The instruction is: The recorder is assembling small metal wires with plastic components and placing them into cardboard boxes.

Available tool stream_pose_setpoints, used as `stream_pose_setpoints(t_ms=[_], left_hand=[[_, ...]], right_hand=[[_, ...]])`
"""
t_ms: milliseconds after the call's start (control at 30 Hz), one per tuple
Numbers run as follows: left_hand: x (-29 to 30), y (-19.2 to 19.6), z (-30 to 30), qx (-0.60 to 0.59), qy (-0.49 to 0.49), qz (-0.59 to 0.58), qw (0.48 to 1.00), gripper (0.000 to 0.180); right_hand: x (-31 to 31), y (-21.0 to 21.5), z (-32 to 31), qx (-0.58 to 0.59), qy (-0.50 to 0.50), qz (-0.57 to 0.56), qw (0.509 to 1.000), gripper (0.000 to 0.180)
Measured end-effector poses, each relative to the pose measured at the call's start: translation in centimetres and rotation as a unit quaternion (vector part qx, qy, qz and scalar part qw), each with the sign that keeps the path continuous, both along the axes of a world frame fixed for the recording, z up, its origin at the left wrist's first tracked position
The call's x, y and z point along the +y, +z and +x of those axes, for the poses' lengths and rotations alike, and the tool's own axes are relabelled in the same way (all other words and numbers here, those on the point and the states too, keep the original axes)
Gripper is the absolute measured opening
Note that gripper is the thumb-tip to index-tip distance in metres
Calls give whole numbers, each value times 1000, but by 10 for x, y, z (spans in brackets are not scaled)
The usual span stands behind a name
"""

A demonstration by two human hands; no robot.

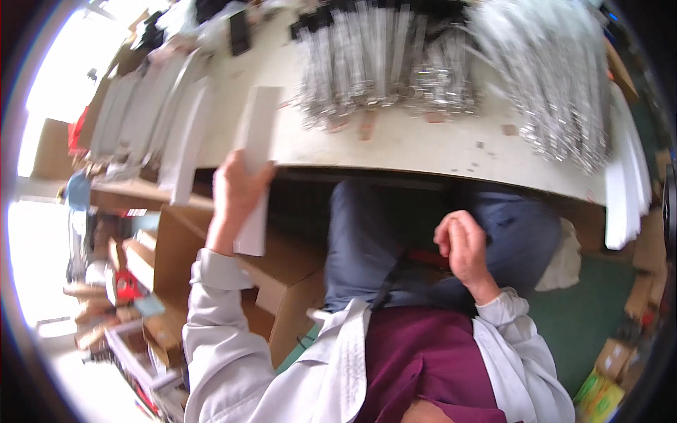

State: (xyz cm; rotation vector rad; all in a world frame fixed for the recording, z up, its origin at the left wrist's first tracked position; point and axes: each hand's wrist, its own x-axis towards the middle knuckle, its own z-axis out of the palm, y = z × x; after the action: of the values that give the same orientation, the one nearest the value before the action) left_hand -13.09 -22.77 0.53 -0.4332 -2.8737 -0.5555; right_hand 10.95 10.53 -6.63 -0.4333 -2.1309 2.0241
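Observation:
My left hand [238,185] is closed round a long, narrow white box [259,120], gripped near its middle at the table's front edge. The upper part of the box reaches over the tabletop and its lower end hangs below the edge. Over my lap, apart from the table, my right hand [463,248] is curled with its fingers drawn together, and no object shows in it. Beyond the hands, bundles of thin, clear-wrapped metallic pieces [360,63] lie on the white table [423,151]. A smaller bundle [446,88] lies beside them.
At the left of the table stands a row of long white boxes [141,113]. A dark phone-like object [240,34] lies near the back. A large wrapped pile [553,84] and white strips [624,176] are at the right. An open cardboard box [282,282] stands below my left arm.

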Motion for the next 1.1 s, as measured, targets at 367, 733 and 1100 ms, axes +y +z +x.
stream_pose_setpoints(t_ms=[367,733,1100], left_hand=[[-14,-25,-151,-16,51,-209,976,65],[-33,-38,-159,150,3,-158,976,60],[138,36,-20,71,-222,37,972,27]], right_hand=[[39,13,14,65,-74,4,995,20],[109,28,21,128,-228,68,963,16],[152,40,20,103,-276,310,904,27]])
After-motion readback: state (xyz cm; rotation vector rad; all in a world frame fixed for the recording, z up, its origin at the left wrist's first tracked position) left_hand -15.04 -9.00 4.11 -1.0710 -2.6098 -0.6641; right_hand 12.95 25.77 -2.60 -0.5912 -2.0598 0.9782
